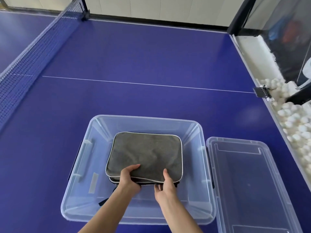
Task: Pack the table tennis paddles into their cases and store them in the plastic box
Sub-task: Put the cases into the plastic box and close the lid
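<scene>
A clear plastic box (pixel 79 174) stands open on the blue table, near its front edge. Inside it lies a grey paddle case (pixel 148 152) with white piping, flat and zipped shut. A second case edge shows just beneath it at the near side, stacked under it. My left hand (pixel 129 178) grips the near left edge of the top case, thumb on top. My right hand (pixel 164 184) holds the near right edge the same way. No paddle is visible; whatever the cases hold is hidden.
The box's clear lid (pixel 249 182) lies flat on the table to the right of the box. The net (pixel 33 52) runs along the left. Beyond the table's right edge, a trough holds several white balls (pixel 292 120). A black clamp (pixel 260 92) sits on that edge.
</scene>
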Demonstrator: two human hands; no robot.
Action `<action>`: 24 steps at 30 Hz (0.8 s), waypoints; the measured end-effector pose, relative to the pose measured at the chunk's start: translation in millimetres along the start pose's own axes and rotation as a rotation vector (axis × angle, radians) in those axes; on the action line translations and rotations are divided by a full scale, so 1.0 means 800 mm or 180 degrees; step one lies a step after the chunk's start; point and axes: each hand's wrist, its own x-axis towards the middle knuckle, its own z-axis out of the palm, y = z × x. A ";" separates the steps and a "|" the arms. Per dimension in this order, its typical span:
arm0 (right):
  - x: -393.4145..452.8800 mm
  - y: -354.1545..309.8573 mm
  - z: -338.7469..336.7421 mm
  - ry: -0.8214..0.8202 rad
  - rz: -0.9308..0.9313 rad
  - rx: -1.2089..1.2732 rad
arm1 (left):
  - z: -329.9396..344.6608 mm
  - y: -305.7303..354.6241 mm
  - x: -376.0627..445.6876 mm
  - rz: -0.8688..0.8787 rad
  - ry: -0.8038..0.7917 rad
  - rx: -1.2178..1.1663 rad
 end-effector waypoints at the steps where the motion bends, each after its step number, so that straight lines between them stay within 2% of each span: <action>1: 0.001 0.000 0.000 -0.0024 -0.0038 -0.0033 | 0.001 0.000 0.001 0.0011 -0.0036 0.0007; 4: 0.003 -0.002 0.001 -0.0046 0.0025 -0.0452 | 0.000 0.001 0.003 0.0158 -0.0039 0.0234; 7: 0.005 -0.006 0.004 0.0039 0.0084 -0.0869 | -0.008 0.002 0.012 0.0379 0.0556 0.0735; 9: 0.012 -0.010 0.002 0.0184 -0.0343 -0.1090 | -0.023 0.005 0.014 0.0514 0.1066 0.1166; 11: 0.015 -0.019 -0.004 0.0341 -0.0984 -0.1366 | -0.039 0.015 0.010 0.0949 0.1464 0.1891; 13: 0.020 -0.032 -0.010 0.0232 -0.1584 -0.1948 | -0.050 0.028 0.007 0.1634 0.1473 0.2895; 15: 0.024 -0.048 -0.011 -0.0090 -0.1889 -0.2842 | -0.051 0.041 0.004 0.2126 0.1163 0.4271; 18: 0.028 -0.063 -0.006 -0.0571 -0.2025 -0.3659 | -0.055 0.042 0.006 0.2191 0.0863 0.5677; 20: 0.030 -0.066 -0.009 -0.0698 -0.2147 -0.3761 | -0.063 0.037 0.014 0.2322 0.1029 0.6225; 24: 0.038 -0.068 -0.019 -0.0853 -0.2182 -0.3734 | -0.071 0.045 0.029 0.2947 0.1166 0.6280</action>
